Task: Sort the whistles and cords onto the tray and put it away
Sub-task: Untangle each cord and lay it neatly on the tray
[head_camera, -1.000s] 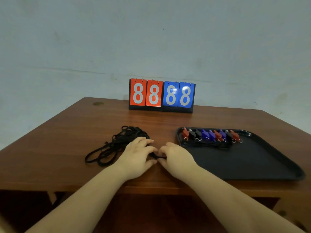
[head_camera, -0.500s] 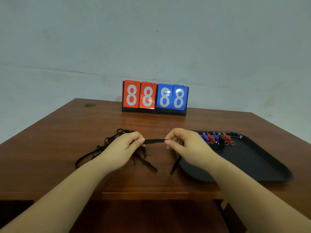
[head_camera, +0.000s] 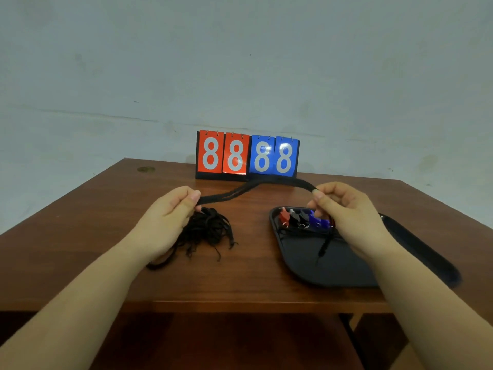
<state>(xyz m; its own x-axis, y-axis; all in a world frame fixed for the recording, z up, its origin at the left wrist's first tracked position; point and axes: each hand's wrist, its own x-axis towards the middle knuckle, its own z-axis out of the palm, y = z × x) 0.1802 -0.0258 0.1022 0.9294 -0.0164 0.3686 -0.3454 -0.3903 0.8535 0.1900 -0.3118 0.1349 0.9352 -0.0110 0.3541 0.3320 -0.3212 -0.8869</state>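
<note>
Black cord (head_camera: 256, 186): stretched in an arc above the tray (head_camera: 333, 268). Cord tangle (head_camera: 205, 233): heaped left of the tray. Whistles (head_camera: 301, 218), red, black, blue: rowed along the tray's far edge.

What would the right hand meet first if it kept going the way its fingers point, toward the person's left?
Probably nothing solid soon: the right hand, pinching the cord above the tray, points across open air toward the left hand. Depth is uncertain.

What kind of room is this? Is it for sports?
Probably a sports equipment room, though that's a guess. A flip scoreboard stands on the wooden table, and coloured whistles lie on a black tray by a plain wall.
</note>
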